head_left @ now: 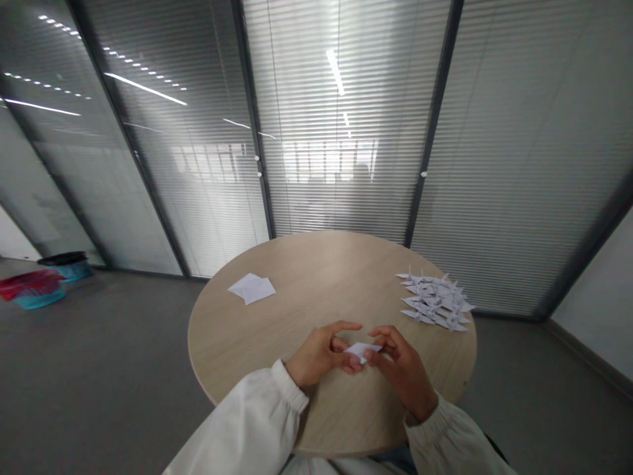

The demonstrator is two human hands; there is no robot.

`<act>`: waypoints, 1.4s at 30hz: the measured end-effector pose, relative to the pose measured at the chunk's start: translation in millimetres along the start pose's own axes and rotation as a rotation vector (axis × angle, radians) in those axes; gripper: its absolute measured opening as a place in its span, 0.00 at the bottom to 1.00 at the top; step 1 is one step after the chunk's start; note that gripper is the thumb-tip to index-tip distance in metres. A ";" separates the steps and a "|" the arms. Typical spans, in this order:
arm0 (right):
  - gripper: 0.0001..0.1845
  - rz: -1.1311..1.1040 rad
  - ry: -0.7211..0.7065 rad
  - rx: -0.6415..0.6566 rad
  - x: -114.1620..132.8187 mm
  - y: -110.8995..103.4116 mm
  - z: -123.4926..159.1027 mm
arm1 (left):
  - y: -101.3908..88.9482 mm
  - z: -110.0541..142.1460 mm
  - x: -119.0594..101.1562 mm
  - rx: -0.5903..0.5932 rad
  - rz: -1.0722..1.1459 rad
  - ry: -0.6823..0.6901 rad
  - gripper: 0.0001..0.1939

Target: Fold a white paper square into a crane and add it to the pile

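A small piece of folded white paper (362,350) is held between both hands above the near part of the round table. My left hand (324,353) pinches its left side, with the index finger stretched out above it. On the other side, my right hand (399,366) grips the paper's right edge between thumb and fingers. The lower fingers of the left hand show beneath the paper. How many layers the fold has is too small to tell.
The round wooden table (316,277) bears several folded paper cranes (435,300) in rows at the right. Loose white paper sheets (252,288) lie at the left. Beyond stands a glass wall with blinds (341,198). Two lined bins, one red-lined (34,285) and one black-lined (66,264), stand on the floor.
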State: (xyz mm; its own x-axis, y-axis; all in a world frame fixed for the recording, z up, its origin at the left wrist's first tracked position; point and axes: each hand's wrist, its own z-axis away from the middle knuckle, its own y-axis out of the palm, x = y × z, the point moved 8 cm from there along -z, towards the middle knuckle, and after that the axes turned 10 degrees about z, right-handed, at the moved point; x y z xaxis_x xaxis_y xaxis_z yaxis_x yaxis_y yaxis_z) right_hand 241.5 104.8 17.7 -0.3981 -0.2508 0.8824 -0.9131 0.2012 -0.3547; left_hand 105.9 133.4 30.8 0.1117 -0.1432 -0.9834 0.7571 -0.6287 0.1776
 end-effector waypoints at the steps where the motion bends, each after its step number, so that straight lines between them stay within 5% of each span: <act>1: 0.17 -0.006 -0.003 0.005 0.1 0.5 0.1 | -0.3 0.1 -0.5 -0.006 -0.006 0.001 0.36; 17: 0.17 0.049 -0.121 -0.001 12.9 2.5 2.0 | -6.1 -1.0 -1.0 -0.050 -0.020 0.015 0.31; 24: 0.06 0.249 -0.394 -0.107 39.5 -4.4 7.4 | -4.7 -1.9 2.3 -0.047 0.076 -0.041 0.26; 42: 0.06 0.236 -0.353 -0.079 36.8 -0.2 6.1 | 2.3 0.3 -1.5 0.055 0.015 0.006 0.22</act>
State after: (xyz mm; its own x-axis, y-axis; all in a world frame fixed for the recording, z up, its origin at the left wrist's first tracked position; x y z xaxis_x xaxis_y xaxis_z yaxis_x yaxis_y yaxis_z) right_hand 226.4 89.8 48.3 -0.6140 -0.4952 0.6147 -0.7889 0.3609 -0.4973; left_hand 107.2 131.9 32.7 0.1272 -0.1483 -0.9807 0.7190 -0.6673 0.1941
